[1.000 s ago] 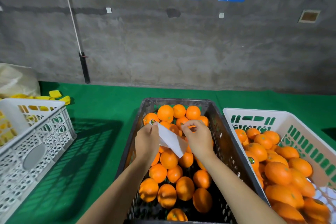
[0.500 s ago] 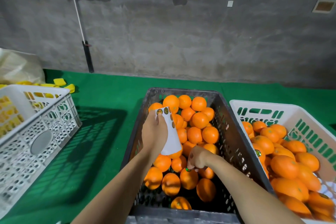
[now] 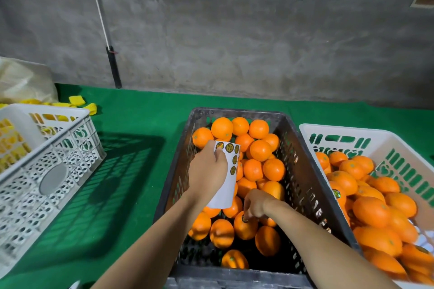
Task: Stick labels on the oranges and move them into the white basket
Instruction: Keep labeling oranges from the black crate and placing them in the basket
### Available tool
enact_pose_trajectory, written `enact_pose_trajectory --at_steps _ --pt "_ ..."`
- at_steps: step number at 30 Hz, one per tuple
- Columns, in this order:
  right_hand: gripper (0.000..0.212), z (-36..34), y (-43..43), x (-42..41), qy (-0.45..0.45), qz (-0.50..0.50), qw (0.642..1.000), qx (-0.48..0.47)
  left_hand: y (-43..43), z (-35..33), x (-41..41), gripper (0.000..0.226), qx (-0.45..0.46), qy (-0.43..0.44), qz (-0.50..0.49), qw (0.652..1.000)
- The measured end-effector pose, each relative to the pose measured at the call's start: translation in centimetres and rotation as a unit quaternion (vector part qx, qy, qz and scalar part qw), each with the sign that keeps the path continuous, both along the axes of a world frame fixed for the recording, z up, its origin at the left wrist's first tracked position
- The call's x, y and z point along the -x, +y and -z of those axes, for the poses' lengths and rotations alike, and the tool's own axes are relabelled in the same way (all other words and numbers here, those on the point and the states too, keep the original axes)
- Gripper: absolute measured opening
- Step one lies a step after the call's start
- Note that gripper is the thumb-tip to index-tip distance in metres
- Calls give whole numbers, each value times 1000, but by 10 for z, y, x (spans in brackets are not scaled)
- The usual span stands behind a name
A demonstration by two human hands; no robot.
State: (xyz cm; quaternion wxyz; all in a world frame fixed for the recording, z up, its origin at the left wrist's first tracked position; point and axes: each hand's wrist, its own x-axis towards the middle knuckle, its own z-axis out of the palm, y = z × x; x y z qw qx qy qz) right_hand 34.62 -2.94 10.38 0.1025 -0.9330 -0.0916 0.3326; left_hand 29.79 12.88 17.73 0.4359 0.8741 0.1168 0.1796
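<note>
Low in the middle of the frame, the right hand (image 3: 254, 204) presses curled fingertips on a round label atop an orange (image 3: 245, 229) inside the dark slatted plastic crate (image 3: 303, 185). Just above and left, the left hand (image 3: 207, 171) grips a white label sheet (image 3: 226, 178) with glossy round stickers along its top and right edge. At the right edge, the white basket (image 3: 352, 132), smooth plastic with slotted walls, holds a pile of oranges. Everything rests on a green felt-like worktop (image 3: 145, 129).
</note>
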Motion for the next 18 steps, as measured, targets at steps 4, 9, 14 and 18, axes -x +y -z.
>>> enact_pose_trajectory --at_steps 4,9,14,18 --pt "31 0 1 0 -13 -14 999 28 1 -1 2 30 -25 2 7 1000" --pt "47 1 -6 1 33 30 999 22 1 -1 3 28 -37 8 3 999" --pt "19 -2 -14 -3 34 63 997 11 1 -2 3 14 -55 18 11 998" --pt "21 -2 -8 0 40 52 998 -19 1 -4 4 13 -60 17 18 998"
